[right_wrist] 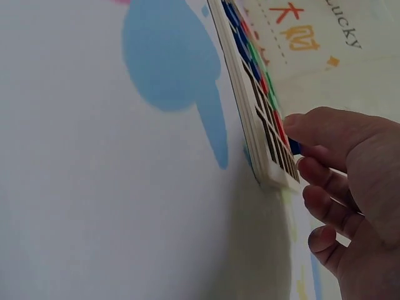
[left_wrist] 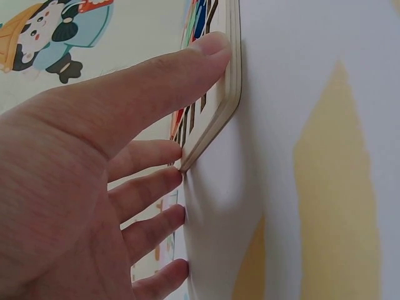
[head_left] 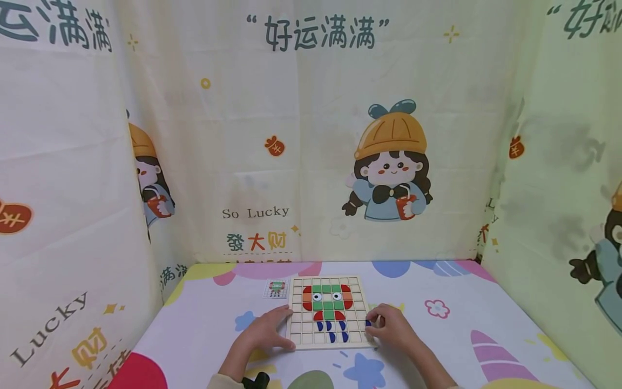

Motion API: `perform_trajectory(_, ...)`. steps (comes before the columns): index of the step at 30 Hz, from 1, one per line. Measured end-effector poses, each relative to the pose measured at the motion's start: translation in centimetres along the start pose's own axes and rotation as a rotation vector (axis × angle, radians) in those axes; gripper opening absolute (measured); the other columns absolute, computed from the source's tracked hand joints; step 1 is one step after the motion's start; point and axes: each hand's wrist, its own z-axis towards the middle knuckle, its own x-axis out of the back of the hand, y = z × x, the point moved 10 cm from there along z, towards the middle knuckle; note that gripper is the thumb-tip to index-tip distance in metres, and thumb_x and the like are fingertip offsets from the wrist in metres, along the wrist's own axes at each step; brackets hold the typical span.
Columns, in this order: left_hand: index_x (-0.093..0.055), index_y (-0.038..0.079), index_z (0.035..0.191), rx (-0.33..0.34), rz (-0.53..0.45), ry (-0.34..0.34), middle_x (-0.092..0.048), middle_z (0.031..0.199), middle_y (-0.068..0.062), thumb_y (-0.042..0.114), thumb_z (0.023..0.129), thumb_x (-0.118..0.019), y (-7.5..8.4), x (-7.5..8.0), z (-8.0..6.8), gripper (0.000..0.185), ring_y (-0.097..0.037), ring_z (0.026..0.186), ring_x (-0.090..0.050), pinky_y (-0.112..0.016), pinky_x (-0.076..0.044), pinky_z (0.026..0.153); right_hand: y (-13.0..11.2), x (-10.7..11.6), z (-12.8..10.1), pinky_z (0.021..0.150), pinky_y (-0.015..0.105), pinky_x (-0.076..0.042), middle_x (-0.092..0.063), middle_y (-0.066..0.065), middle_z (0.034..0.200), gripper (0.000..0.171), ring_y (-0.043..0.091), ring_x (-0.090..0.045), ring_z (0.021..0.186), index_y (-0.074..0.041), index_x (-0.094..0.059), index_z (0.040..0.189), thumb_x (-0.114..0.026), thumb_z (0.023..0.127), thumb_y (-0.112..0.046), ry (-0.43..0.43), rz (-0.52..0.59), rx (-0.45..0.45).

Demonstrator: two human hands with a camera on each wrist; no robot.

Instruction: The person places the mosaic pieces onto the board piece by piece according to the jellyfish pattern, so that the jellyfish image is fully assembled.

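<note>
A wooden grid board [head_left: 326,312] lies flat on the table, with red, green, orange and blue tiles forming a figure with two eyes. My left hand [head_left: 272,330] rests against the board's left front corner, its thumb [left_wrist: 200,59] along the board's edge [left_wrist: 226,106] and its fingers straight. My right hand [head_left: 389,327] is at the board's right edge and pinches a small blue tile [head_left: 367,323] between thumb and forefinger. In the right wrist view the blue tile [right_wrist: 294,147] sits just over the cells at the corner of the board [right_wrist: 262,125].
A small picture card [head_left: 276,288] showing the same figure lies just beyond the board's far left corner. The table's patterned cloth [head_left: 461,335] spreads to both sides. Printed cartoon curtains [head_left: 311,151] wall in the table at the back, left and right.
</note>
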Motion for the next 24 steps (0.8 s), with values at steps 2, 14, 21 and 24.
perform_trajectory(2,-0.046,0.011,0.133,0.002,0.000,-0.003,-0.038,0.145,-0.009,0.041,0.064,-0.080,-0.1,0.0,0.0,0.083,-0.038,0.133,-0.033,-0.058,-0.029,0.106,-0.7,-0.6,0.2,0.049,0.017,-0.037,-0.053,-0.004,0.073,0.017,0.007,-0.043,0.061,-0.014,-0.068,0.082,-0.077,0.070,-0.020,-0.018,0.002,0.007)
perform_trajectory(14,-0.045,0.011,0.134,-0.001,-0.001,-0.011,-0.037,0.145,-0.010,0.041,0.064,-0.079,0.1,0.0,0.0,0.083,-0.038,0.133,-0.033,-0.059,-0.029,0.106,-4.8,-4.5,1.2,0.052,0.016,-0.039,-0.056,-0.005,0.079,0.016,0.008,-0.046,0.067,-0.020,-0.068,0.085,-0.075,0.073,-0.028,-0.112,0.036,0.069)
perform_trajectory(21,-0.045,0.012,0.134,0.008,-0.008,-0.010,-0.037,0.146,-0.009,0.041,0.065,-0.079,0.0,0.0,0.0,0.083,-0.036,0.133,-0.032,-0.058,-0.029,0.106,-6.7,-6.3,1.5,0.056,0.017,-0.038,-0.057,-0.005,0.083,0.016,0.009,-0.046,0.070,-0.020,-0.071,0.086,-0.075,0.073,-0.027,-0.140,0.033,0.148)
perform_trajectory(24,-0.045,0.011,0.134,0.010,-0.011,-0.010,-0.037,0.146,-0.009,0.041,0.065,-0.079,0.1,0.0,-0.1,0.083,-0.037,0.133,-0.032,-0.058,-0.029,0.106,-7.1,-7.0,1.6,0.056,0.016,-0.037,-0.056,-0.005,0.082,0.018,0.009,-0.046,0.069,-0.019,-0.071,0.086,-0.076,0.071,-0.027,-0.151,0.042,0.155)
